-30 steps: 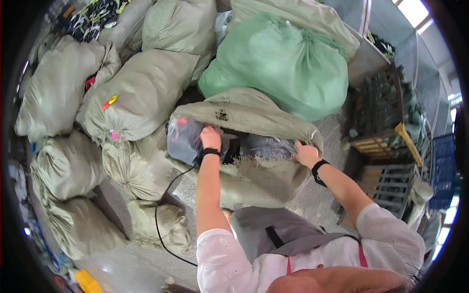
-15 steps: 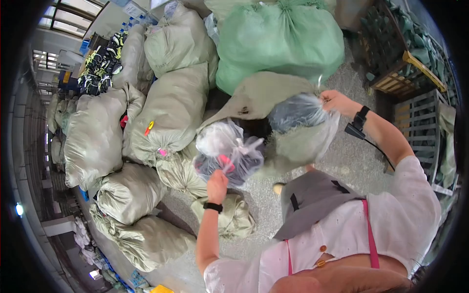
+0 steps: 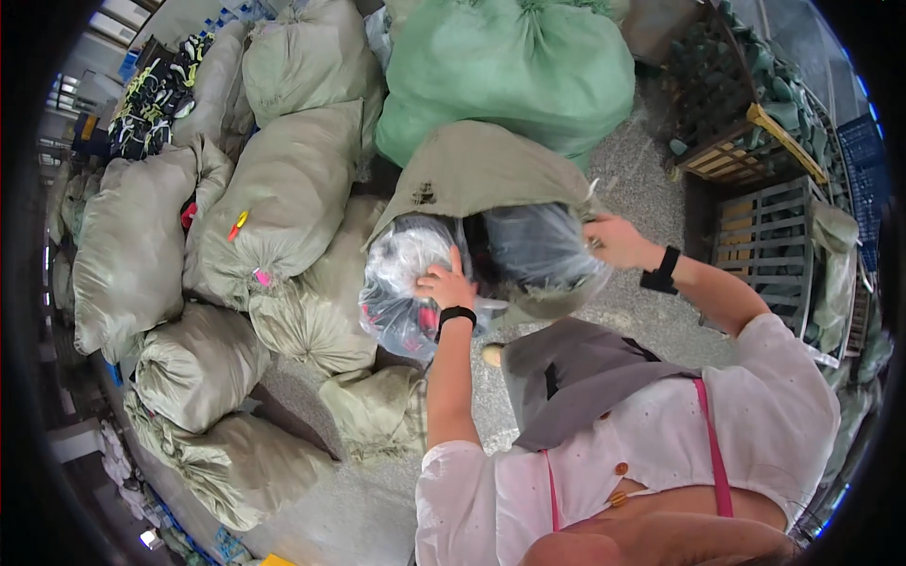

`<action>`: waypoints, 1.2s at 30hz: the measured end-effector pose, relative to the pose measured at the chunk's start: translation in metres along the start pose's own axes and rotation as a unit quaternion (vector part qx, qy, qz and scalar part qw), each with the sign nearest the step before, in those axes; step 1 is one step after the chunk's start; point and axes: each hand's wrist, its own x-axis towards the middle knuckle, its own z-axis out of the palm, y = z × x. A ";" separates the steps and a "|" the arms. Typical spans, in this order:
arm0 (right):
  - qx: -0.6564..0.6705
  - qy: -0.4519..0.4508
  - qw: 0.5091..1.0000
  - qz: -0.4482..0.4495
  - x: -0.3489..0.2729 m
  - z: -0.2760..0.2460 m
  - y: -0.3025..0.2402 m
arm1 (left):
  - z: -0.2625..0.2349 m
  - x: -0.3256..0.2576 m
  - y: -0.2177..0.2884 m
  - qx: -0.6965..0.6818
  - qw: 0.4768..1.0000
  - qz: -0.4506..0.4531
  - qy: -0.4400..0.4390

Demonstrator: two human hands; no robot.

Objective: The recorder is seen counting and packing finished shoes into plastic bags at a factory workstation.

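Note:
A large beige woven sack lies with its mouth toward me. At the left side of that mouth, a clear plastic bag with whitish, dark and red contents sits under my left hand. Its fingers are spread and rest against the plastic. Farther right in the mouth, a second clear plastic bag holds something dark grey. My right hand is closed on the bunched right end of this second bag, close to the sack's rim. What fills either bag is blurred by the plastic.
Several stuffed beige sacks crowd the left side. A big green sack stands at the far side. On the right are a wooden-slatted crate of greenish pieces and a grey slatted rack. Dark shoes are heaped at far left.
My left hand has let go of the left bag's plastic and moved up onto it, fingers spread. That bag now sits closer against the sack's mouth. My right hand keeps its hold.

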 end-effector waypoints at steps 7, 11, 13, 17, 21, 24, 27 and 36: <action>0.118 0.107 0.987 0.019 0.035 -0.009 -0.057 | 0.067 -0.010 -0.079 -0.075 0.949 0.131 0.277; 0.130 0.096 0.983 -0.084 0.044 -0.021 -0.105 | 0.003 -0.053 -0.140 -0.404 0.862 0.029 0.305; 0.178 0.021 0.975 -0.134 0.042 0.008 -0.126 | -0.026 -0.087 -0.137 -0.396 0.866 0.079 0.295; 0.294 0.005 0.946 -0.139 0.018 0.066 -0.172 | -0.059 -0.135 -0.089 -0.389 0.876 0.192 0.210; 0.217 0.067 0.945 -0.235 -0.010 0.105 -0.197 | 0.020 -0.108 -0.027 -0.576 0.727 0.342 0.150; 0.160 0.052 0.964 -0.206 -0.023 0.120 -0.177 | 0.084 -0.102 0.013 -0.664 0.643 0.342 0.170; 0.134 -0.011 0.969 -0.209 -0.018 0.098 -0.172 | 0.099 -0.100 0.040 -0.472 0.780 0.326 0.248; -0.221 0.066 0.932 -0.278 0.055 0.058 -0.039 | 0.040 -0.161 -0.035 -0.450 0.858 0.206 0.141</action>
